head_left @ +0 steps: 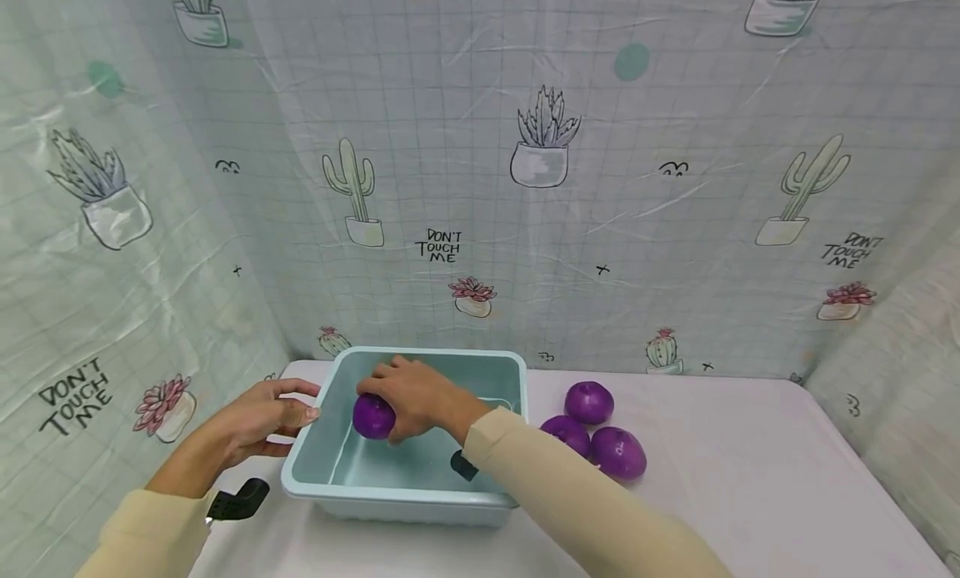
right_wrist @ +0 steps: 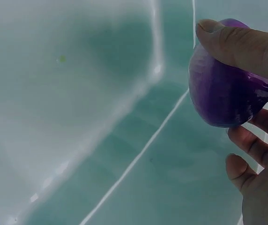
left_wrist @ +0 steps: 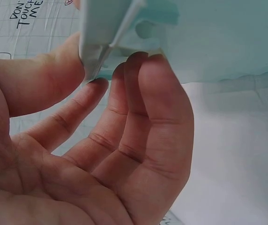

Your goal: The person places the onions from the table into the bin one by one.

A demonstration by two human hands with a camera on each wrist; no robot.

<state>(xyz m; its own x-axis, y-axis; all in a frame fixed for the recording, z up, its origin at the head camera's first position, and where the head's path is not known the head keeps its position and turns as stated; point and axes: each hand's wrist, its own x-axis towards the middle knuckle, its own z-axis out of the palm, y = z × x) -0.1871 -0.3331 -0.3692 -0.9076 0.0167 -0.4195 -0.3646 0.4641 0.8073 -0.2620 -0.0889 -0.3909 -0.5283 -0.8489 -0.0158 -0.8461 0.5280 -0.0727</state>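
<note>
A light blue plastic basin (head_left: pixel 397 496) stands on the white table. My right hand (head_left: pixel 405 394) reaches down inside it and grips a purple onion (head_left: pixel 372 417). In the right wrist view the thumb (right_wrist: pixel 239 44) lies over the top of the onion (right_wrist: pixel 220 96), with the fingers curled beneath, above the basin floor (right_wrist: pixel 101 122). My left hand (head_left: pixel 288 404) is at the basin's left rim. There the thumb (left_wrist: pixel 49 77) and the fingertips (left_wrist: pixel 141 65) pinch the rim (left_wrist: pixel 99 33).
Three more purple onions (head_left: pixel 588 401) (head_left: pixel 566 434) (head_left: pixel 617 451) lie on the white tabletop (head_left: pixel 750 478) just right of the basin. A cactus-printed sheet (head_left: pixel 540 186) walls in the back and both sides.
</note>
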